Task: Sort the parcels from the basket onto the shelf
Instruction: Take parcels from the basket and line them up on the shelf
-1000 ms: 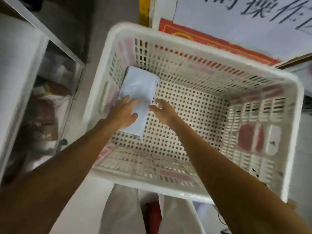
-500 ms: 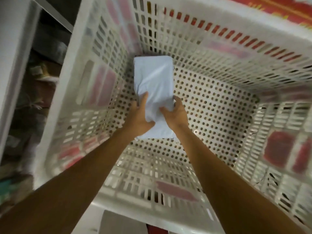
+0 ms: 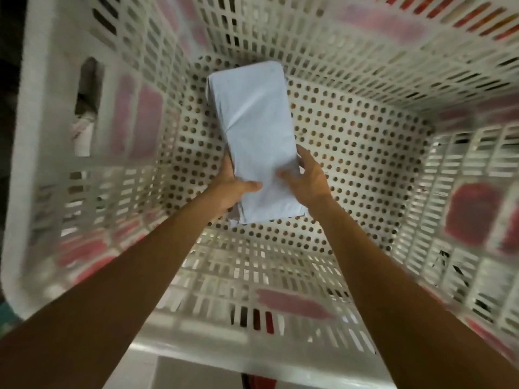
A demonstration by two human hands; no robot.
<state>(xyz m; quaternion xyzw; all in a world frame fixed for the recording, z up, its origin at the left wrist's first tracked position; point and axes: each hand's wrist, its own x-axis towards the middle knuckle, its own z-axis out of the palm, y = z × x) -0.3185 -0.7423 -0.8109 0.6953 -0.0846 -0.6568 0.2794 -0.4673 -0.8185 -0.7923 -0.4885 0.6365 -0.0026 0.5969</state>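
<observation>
Grip tightened: left hand (image 3: 233, 189), right hand (image 3: 309, 183) now clasp parcel (image 3: 258, 130) at 6 o'clock end, fingers (image 3: 304, 155) curled round edges. I judge lift from basket (image 3: 196, 346) starting.

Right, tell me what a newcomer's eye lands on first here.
The pale wrapped parcel sits in the middle of the frame, gripped at its near end by the left hand and right hand. Around it, the white perforated basket fills the view, with blurred red label patches on its walls.
</observation>
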